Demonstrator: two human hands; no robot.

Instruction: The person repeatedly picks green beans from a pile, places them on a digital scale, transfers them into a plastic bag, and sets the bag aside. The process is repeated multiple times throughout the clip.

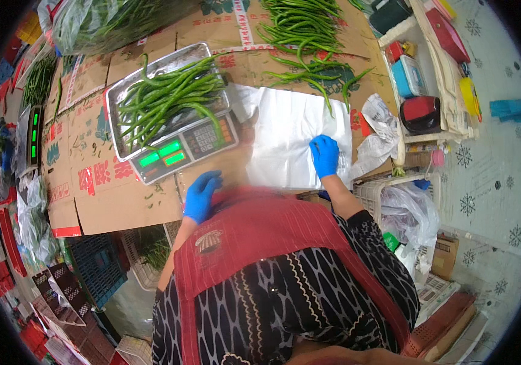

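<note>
My right hand [325, 156], in a blue glove, rests on white plastic bags [283, 137] spread flat on the cardboard. Its fingers are curled in and pinch the top layer, where creases gather. My left hand [201, 196], gloved alike, hovers at the table's near edge in front of the scale, holding nothing, with its fingers a little apart. Long green chili peppers [169, 100] lie heaped in the metal tray [116, 132] of a digital scale [187, 148] with lit green displays. One pepper hangs over its keypad.
More long green peppers [303, 27] lie in a pile at the back. A big clear bag of greens [100, 23] stands at the far left. Crumpled paper [374, 137] and a foam box [443, 91] flank the right side. A second scale [32, 141] is at left.
</note>
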